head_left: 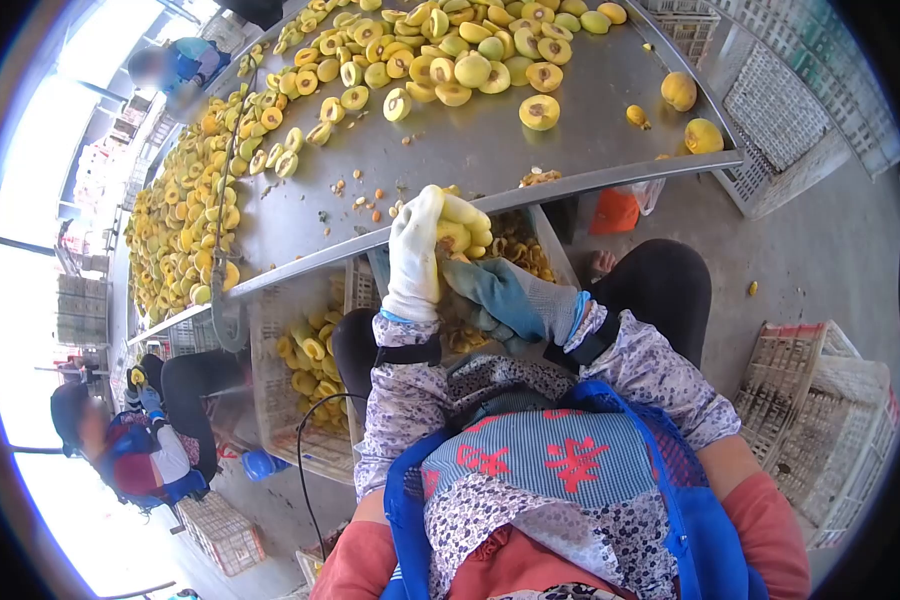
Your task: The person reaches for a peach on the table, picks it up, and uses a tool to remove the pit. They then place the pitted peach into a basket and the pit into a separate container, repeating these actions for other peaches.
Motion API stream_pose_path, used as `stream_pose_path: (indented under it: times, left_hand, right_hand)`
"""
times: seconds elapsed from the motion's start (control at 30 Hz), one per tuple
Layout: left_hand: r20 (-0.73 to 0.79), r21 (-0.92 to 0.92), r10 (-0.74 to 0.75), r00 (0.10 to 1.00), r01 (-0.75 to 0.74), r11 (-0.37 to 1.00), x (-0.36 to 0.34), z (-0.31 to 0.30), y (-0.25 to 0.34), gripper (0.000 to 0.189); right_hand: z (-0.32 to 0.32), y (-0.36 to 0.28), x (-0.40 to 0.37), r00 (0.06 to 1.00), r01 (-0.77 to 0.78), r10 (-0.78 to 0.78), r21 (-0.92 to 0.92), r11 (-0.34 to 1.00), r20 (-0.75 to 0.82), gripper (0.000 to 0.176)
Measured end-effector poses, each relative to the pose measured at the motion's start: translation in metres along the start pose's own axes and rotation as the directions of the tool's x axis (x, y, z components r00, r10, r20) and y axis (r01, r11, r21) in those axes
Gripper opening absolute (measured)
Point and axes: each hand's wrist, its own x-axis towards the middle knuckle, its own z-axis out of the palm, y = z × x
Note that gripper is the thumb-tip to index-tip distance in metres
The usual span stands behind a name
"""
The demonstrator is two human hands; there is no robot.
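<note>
The yellow fruit [454,238] sits just off centre toward twelve o'clock, clamped in the left hand [417,248]; at its five o'clock the right hand [502,296] curls, its hold unclear. A loosened left grip could drop the fruit into the crate [557,248] below.

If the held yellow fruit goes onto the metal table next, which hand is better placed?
Probably the white-gloved left hand, holding the yellow fruit near the metal table; the blue-gloved right hand sits farther back.
</note>
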Motion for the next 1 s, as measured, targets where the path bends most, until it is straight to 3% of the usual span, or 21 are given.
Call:
stream_pose_path:
  times: [0.03,0.1,0.17,0.23,0.27,0.3,0.37,0.43,0.47,0.5,0.53,0.57,0.6,0.63,0.67,0.7,0.73,0.77,0.83,0.9,1.0]
  left_hand:
    - [0.137,0.072,-0.079,0.987,0.069,0.995,0.001,-0.005,0.0,0.051]
    - [0.136,0.043,-0.114,0.984,0.109,0.993,-0.001,-0.003,-0.002,0.046]
    - [0.149,-0.531,-0.173,0.974,0.227,0.817,-0.002,0.002,-0.008,0.039]
    - [0.093,-0.489,-0.2,0.975,0.22,0.844,-0.002,0.003,-0.007,0.034]
    - [0.039,-0.576,-0.227,0.973,0.207,0.79,-0.001,0.003,-0.007,0.033]
    - [-0.014,-0.657,-0.259,0.966,0.186,0.731,0.001,0.0,-0.008,0.032]
    - [0.035,-0.747,-0.186,0.982,0.149,0.648,0.006,-0.024,-0.014,0.03]
    - [-0.161,-0.641,-0.163,0.973,0.022,0.767,-0.001,-0.029,0.002,0.029]
    - [-0.149,-0.524,0.022,0.989,-0.098,0.846,-0.008,-0.049,-0.008,0.021]
    - [-0.278,-0.358,-0.01,0.961,-0.094,0.929,-0.014,-0.066,0.0,0.025]
    - [-0.315,-0.434,-0.059,0.947,-0.089,0.897,-0.026,-0.078,0.021,0.026]
    - [-0.307,-0.42,-0.054,0.95,-0.084,0.904,-0.036,-0.109,0.032,0.027]
    - [-0.505,-0.263,-0.087,0.859,-0.057,0.963,-0.049,-0.125,0.045,0.038]
    - [-0.499,0.129,0.137,0.856,-0.083,0.988,-0.065,-0.146,0.052,0.037]
    - [-0.543,0.227,0.002,0.839,0.145,0.963,-0.071,-0.174,0.072,0.029]
    - [-0.548,0.431,0.064,0.834,0.216,0.876,-0.072,-0.217,0.064,0.025]
    - [-0.574,0.549,0.104,0.812,0.288,0.784,-0.078,-0.215,0.075,0.028]
    - [-0.475,0.799,0.285,0.833,0.272,0.536,-0.07,-0.215,0.084,0.034]
    - [-0.418,0.657,0.303,0.856,0.054,0.752,-0.039,-0.202,0.082,0.041]
    - [-0.201,0.683,0.335,0.92,-0.113,0.721,0.009,-0.16,0.075,0.049]
    - [0.043,0.796,0.188,0.981,-0.147,0.587,0.084,-0.079,0.073,0.058]
  right_hand:
    - [-0.003,-0.001,0.0,1.0,-0.003,0.003,0.002,1.0,0.002,0.059]
    - [-0.004,-0.033,-0.008,0.898,-0.439,0.434,0.175,0.881,0.068,0.052]
    - [-0.003,-0.022,-0.005,0.91,-0.415,0.393,0.305,0.857,0.134,0.05]
    - [-0.001,0.002,0.002,0.919,-0.393,0.342,0.424,0.816,0.193,0.049]
    - [0.0,0.02,0.008,0.996,-0.079,0.074,0.096,0.992,0.054,0.047]
    - [0.003,0.025,0.01,0.971,0.235,-0.237,-0.271,0.934,0.024,0.046]
    - [0.015,0.026,0.008,0.979,0.179,-0.193,-0.183,0.967,-0.063,0.045]
    - [0.021,0.029,0.007,0.978,0.134,-0.148,-0.1,0.986,-0.147,0.044]
    - [0.017,0.041,0.007,0.966,0.099,-0.184,-0.397,0.912,-0.182,0.039]
    - [0.011,0.052,0.01,0.947,0.043,-0.241,-0.662,0.749,-0.211,0.036]
    - [0.013,0.066,0.012,0.919,-0.07,-0.204,-0.651,0.756,-0.336,0.031]
    - [0.012,0.059,0.011,0.909,-0.063,-0.23,-0.663,0.746,-0.346,0.031]
    - [0.013,0.048,0.008,0.891,-0.099,-0.229,-0.661,0.743,-0.391,0.032]
    - [0.013,0.043,0.007,0.873,-0.133,-0.225,-0.654,0.744,-0.433,0.033]
    - [0.011,0.051,0.012,0.866,-0.147,-0.228,-0.662,0.735,-0.445,0.034]
    - [0.013,0.047,0.013,0.859,-0.143,-0.239,-0.66,0.737,-0.452,0.034]
    - [0.015,0.041,0.013,0.851,-0.094,-0.264,-0.626,0.774,-0.455,0.035]
    - [0.016,0.034,0.013,0.841,-0.045,-0.289,-0.593,0.804,-0.457,0.035]
    - [0.015,0.027,0.012,0.856,-0.04,-0.255,-0.55,0.835,-0.449,0.034]
    - [0.012,0.026,0.012,0.884,-0.004,-0.206,-0.448,0.894,-0.419,0.043]
    - [0.007,0.031,0.009,0.848,0.104,-0.28,-0.377,0.92,-0.45,0.037]
